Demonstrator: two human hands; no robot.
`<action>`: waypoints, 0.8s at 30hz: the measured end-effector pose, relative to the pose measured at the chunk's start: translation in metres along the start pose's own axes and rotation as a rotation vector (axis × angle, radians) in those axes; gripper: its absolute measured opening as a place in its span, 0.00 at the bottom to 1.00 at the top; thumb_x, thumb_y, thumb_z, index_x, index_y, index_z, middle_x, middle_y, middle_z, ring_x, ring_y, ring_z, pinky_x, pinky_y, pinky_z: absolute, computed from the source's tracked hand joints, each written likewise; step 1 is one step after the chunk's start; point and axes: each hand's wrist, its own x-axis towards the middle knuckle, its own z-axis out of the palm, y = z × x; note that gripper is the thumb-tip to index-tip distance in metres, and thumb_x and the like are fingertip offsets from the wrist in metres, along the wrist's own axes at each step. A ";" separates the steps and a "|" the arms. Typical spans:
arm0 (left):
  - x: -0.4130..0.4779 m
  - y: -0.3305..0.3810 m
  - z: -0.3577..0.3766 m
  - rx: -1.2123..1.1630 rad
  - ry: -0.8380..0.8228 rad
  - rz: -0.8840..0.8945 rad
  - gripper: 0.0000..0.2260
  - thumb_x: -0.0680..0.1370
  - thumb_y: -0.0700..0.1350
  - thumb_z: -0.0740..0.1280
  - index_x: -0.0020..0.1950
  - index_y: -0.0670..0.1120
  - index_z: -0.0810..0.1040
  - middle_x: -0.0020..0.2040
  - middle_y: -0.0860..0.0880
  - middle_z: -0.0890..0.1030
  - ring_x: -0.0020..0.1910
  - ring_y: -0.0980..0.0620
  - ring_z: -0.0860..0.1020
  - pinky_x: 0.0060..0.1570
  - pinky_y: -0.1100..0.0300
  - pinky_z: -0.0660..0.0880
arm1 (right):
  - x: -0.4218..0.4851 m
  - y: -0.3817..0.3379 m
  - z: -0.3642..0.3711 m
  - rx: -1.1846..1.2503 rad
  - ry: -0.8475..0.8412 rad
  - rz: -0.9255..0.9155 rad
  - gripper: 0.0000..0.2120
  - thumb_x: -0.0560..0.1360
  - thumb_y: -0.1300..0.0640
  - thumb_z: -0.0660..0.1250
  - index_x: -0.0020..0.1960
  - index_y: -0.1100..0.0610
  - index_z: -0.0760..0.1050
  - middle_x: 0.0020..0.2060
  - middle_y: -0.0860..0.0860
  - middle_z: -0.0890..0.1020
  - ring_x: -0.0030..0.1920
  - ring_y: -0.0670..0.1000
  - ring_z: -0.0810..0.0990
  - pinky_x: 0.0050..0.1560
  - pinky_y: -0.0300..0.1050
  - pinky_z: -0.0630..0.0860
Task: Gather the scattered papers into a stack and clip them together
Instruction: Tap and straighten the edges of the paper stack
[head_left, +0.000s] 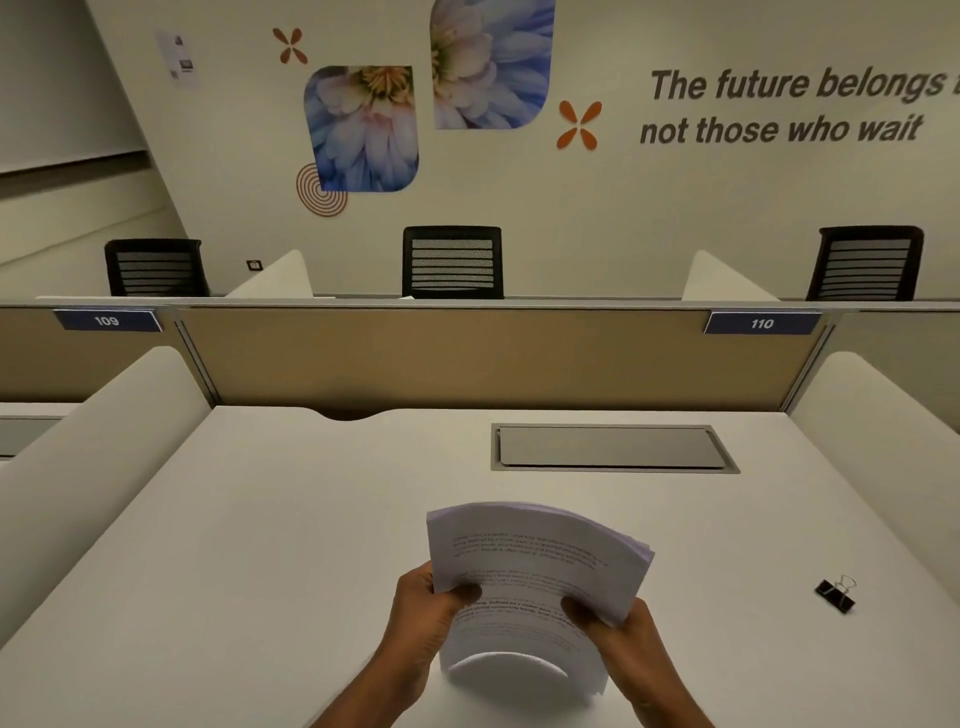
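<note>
While the left hand (423, 618) and the right hand (621, 631) hold the stack of papers (535, 561) above the near edge of the table (260, 519), the binder clip (835, 596) lies by itself on the table, well off to the right. Each hand grips one side edge of the stack, with the thumb on the top sheet and the fingers curled beneath. The sheets bow upward between them. Their far edges look slightly fanned, so the stack seems gathered but not yet squared. Its long axis runs away from the person, tilted a little to the right. The clip sits to the right of the right hand, apart from the papers, with its wire handles raised. The right hand is plainly the nearer one, so it would likely fetch the clip while the left hand holds the stack alone.
</note>
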 end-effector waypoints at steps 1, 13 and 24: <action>0.001 -0.001 -0.001 0.008 -0.003 0.005 0.15 0.76 0.32 0.71 0.51 0.52 0.86 0.43 0.56 0.89 0.51 0.45 0.83 0.41 0.59 0.78 | -0.001 0.001 -0.001 -0.001 -0.009 -0.005 0.09 0.77 0.59 0.74 0.54 0.47 0.85 0.47 0.47 0.89 0.49 0.52 0.87 0.45 0.44 0.85; 0.000 -0.002 -0.003 0.085 -0.048 0.029 0.12 0.79 0.36 0.71 0.51 0.55 0.85 0.44 0.61 0.88 0.48 0.53 0.84 0.33 0.70 0.78 | -0.010 0.002 -0.001 -0.101 -0.049 0.024 0.07 0.79 0.56 0.71 0.55 0.48 0.84 0.47 0.45 0.89 0.53 0.52 0.86 0.53 0.47 0.83; -0.005 0.059 -0.021 0.127 -0.330 0.164 0.11 0.81 0.53 0.69 0.61 0.54 0.85 0.57 0.49 0.88 0.54 0.48 0.87 0.46 0.62 0.83 | -0.017 -0.036 -0.014 0.047 -0.129 0.034 0.06 0.76 0.59 0.74 0.52 0.53 0.88 0.50 0.52 0.90 0.52 0.53 0.89 0.52 0.47 0.84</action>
